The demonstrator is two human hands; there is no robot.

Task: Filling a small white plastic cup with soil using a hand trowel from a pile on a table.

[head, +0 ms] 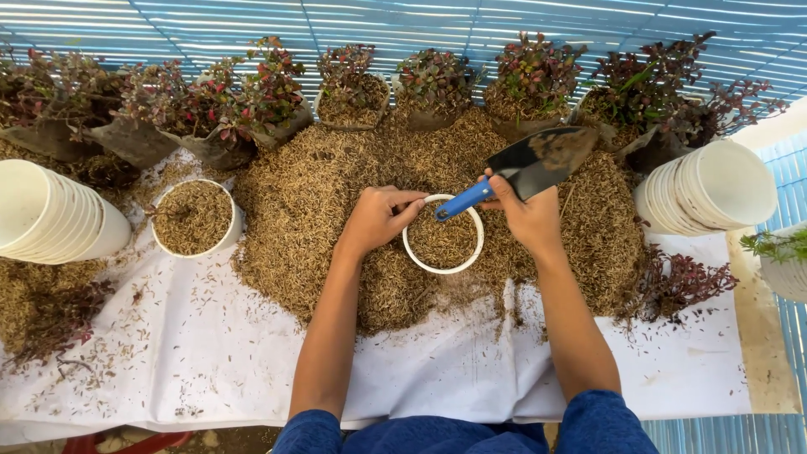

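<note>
At far left a stack of white pots (50,214) lies on its side, beside a filled pot (195,219) on the white sheet (210,353). Your left hand (378,217) curls closed on the rim of the white pot (443,240) sunk in the husk heap (319,210); if that grip slackens, the pot could tip and spill. Your right hand (525,210), wrist bent inward, is closed on the trowel (525,168), blade tilted up; husk could slide off.
</note>
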